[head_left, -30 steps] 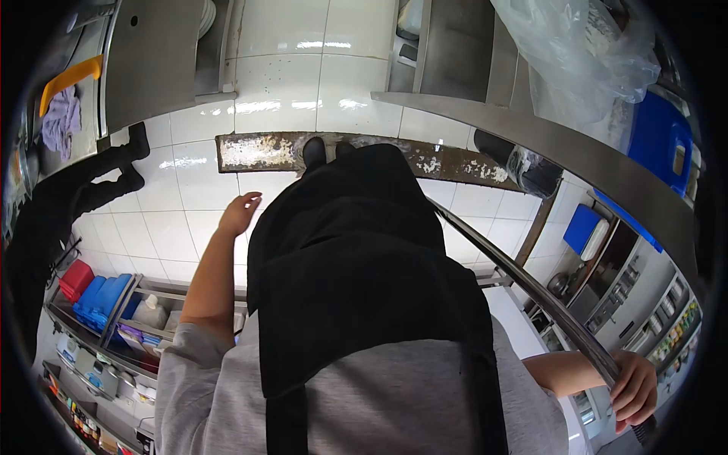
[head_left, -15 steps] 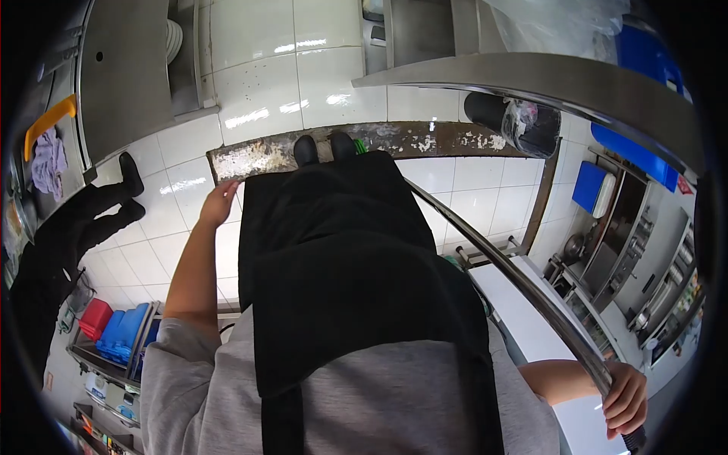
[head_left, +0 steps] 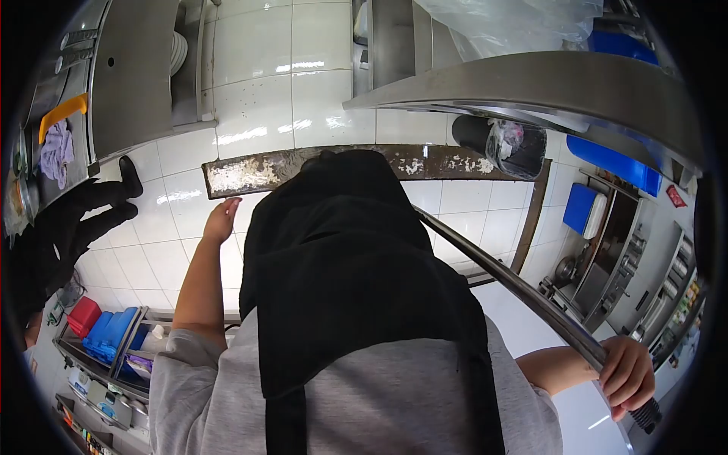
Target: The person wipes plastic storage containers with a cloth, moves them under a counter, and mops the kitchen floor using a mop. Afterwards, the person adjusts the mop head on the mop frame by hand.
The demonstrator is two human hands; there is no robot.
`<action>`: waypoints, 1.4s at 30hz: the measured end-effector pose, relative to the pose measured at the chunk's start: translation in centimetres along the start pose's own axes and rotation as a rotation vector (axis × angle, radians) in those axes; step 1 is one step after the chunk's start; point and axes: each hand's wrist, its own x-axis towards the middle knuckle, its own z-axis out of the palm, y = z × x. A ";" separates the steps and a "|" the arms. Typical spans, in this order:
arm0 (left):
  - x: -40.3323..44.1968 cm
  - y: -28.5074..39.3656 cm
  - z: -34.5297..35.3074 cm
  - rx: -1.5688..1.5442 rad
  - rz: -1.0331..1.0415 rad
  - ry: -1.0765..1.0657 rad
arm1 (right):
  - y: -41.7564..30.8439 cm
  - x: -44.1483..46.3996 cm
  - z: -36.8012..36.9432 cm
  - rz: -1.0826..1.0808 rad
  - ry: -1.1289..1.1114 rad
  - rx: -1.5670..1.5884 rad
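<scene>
My right hand (head_left: pixel 627 377) is closed around the end of a long metal pole (head_left: pixel 516 285), near its dark ribbed tip. The pole slants up and left, and its far end is hidden behind my black apron (head_left: pixel 341 265). On the left, my left hand (head_left: pixel 221 220) hangs beside the apron with nothing in it, its fingers loosely bent and a little apart. Beyond that hand a worn dark strip (head_left: pixel 250 176) crosses the white tiled floor.
A person in black trousers (head_left: pixel 98 220) stands at the left by a steel counter (head_left: pixel 136 68). A steel table edge (head_left: pixel 531 80) juts in at the upper right, above a black bin (head_left: pixel 523 152). Blue and red containers (head_left: pixel 110 334) sit on a rack at the lower left.
The view over the floor, counters and bin has shifted. My feet, visible before, are now hidden by the apron. My right hand still grips the pole, and my left hand stays free.
</scene>
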 end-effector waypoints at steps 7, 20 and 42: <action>2.9 3.8 -0.1 0.205 0.261 -0.176 | -1.4 -2.3 0.2 -0.120 0.567 -0.336; -0.1 4.4 3.5 0.041 0.414 0.061 | -5.2 -9.1 -0.9 -0.217 1.461 -0.751; -20.7 36.0 26.2 0.107 1.315 -0.616 | -25.1 -28.2 12.5 -0.251 -0.339 0.128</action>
